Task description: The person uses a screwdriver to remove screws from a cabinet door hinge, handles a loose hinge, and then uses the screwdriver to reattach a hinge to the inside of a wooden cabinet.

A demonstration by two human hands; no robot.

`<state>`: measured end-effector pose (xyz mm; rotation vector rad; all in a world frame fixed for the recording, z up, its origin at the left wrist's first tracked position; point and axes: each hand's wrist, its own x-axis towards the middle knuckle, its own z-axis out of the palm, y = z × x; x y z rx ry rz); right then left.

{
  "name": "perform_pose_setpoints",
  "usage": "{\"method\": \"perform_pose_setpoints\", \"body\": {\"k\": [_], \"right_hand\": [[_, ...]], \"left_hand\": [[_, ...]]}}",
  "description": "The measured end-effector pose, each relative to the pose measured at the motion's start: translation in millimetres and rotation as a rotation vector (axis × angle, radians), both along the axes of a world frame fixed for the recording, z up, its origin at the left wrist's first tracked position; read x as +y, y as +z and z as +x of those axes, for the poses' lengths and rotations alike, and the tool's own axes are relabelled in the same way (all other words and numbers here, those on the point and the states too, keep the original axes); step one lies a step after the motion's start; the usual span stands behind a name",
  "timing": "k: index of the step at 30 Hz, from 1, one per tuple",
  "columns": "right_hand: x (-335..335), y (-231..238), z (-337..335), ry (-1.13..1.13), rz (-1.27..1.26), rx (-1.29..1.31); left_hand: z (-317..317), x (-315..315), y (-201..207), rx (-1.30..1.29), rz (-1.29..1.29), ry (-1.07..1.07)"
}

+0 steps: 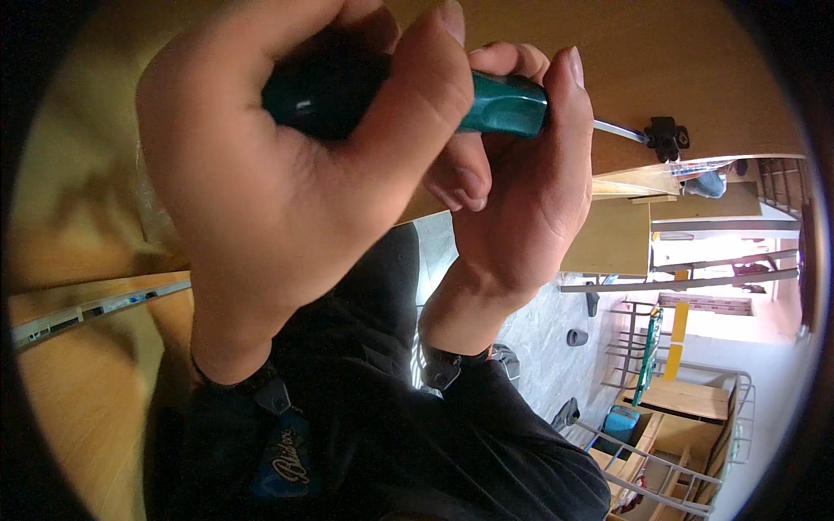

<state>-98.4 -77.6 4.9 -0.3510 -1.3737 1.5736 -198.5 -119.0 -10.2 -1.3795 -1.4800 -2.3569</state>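
Note:
My left hand (269, 200) is wrapped round the thick back end of a screwdriver with a green handle (508, 106). Farther along, my right hand (534, 195) has its thumb and fingers closed on the front of the same handle, close to the shaft. The thin metal shaft points right, and its tip meets a small black bracket (667, 139) with a cross-slot screw. This bracket sits at the edge of a wooden panel (660, 52). Whether the tip sits in a screw slot is too small to tell.
Wooden furniture (608, 236) stands beyond my right hand. Lower right, the grey tiled floor (547, 365) holds dark slippers (577, 337), with metal bed frames and a blue box (620, 423) nearby. A wooden edge with a metal strip (104, 306) runs at left.

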Motion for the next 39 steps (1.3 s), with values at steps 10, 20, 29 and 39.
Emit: {"method": "perform_pose_setpoints", "body": {"k": [10,20,29,39], "right_hand": [[-2,-3,0,-0.037,-0.067,-0.041],[-3,-3,-3,-0.028,-0.017,-0.062],[-6,0,-2,-0.090,-0.020,-0.110],[-6,-3,-1,-0.104,-0.022,-0.073]], "left_hand": [[-15,-8,-1,0.089,-0.104,-0.109],[-18,-9,-3,0.128,-0.099,-0.081],[-17,-7,-7,0.082,-0.058,-0.102],[-18,-9,-5,0.096,-0.100,-0.121]]}}
